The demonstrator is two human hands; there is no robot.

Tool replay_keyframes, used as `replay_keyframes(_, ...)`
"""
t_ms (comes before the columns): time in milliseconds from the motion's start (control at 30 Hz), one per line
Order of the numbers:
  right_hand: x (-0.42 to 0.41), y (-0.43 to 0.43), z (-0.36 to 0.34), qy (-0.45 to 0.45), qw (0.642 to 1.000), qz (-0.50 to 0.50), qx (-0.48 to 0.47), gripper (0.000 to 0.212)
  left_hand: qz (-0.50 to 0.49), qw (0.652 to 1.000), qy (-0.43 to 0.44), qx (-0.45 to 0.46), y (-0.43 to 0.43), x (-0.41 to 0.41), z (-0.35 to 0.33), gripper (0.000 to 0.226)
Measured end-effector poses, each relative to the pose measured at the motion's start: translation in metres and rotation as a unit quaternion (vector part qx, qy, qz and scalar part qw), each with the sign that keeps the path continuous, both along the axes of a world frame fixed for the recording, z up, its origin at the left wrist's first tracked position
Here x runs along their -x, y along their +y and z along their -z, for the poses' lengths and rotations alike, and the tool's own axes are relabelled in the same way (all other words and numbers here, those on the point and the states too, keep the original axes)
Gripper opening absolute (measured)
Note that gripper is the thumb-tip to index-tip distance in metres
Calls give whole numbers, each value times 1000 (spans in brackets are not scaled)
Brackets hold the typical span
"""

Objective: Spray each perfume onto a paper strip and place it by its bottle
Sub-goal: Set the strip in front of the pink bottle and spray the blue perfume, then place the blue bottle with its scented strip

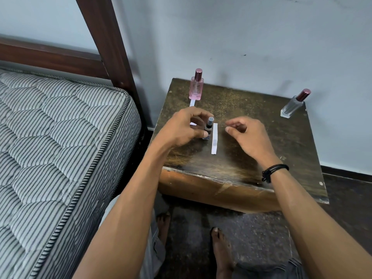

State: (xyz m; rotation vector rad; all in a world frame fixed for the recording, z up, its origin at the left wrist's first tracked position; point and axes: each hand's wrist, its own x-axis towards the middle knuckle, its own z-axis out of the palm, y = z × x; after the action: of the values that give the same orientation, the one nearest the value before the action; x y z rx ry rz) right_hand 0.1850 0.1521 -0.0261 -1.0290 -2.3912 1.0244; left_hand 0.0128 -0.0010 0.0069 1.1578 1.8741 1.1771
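- Nearest us, bare feet (221, 250) stood on the dark floor before the counter (241, 178), with a striped mattress (60, 137) to the left.
- Toward the counter's middle, the left hand (187, 127) gripped a small dark bottle (208, 128), fingers and thumb curled round its body. The bottle was upright; we could not tell whether its base touched the wood. Its glass was too dark to show what it held.
- Just right of that bottle lay a white paper strip (214, 138), flat, with a faint grey patch near its middle. We took that for spray and judged this strip already placed.
- Beyond the strip's right edge the right hand (244, 135) hovered, holding nothing, its fingers loosely curled.
- We judged the dark bottle's turn nearly over. The next move called for letting it go beside its strip without knocking the paper, then a long reach to the far right corner. A fresh strip would be needed too, and we saw none spare.
- Farther back on the left, a second strip (192, 102) ran from the pink bottle (196, 88) toward the left hand and passed partly under it. That bottle stood upright and capped. Its contents looked pink, but we could not read the level.
- Farthest right, near the wall, the clear bottle (291, 106) stood capped, with no strip by it. Whatever it held looked colourless.
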Motion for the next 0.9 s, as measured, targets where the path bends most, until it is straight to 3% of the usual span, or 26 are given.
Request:
replay_keyframes(133,-1,1,6,5,999,33,19,8,-24,999,-19,-22,-7,13,-3,55)
replay_keyframes(400,9,-3,11,14,996,76,33,4,-204,971,-100,-75,-9,18,-2,50)
replay_keyframes(900,33,3,1,-66,996,54,29,6,-258,949,-147,-100,-7,19,-4,35)
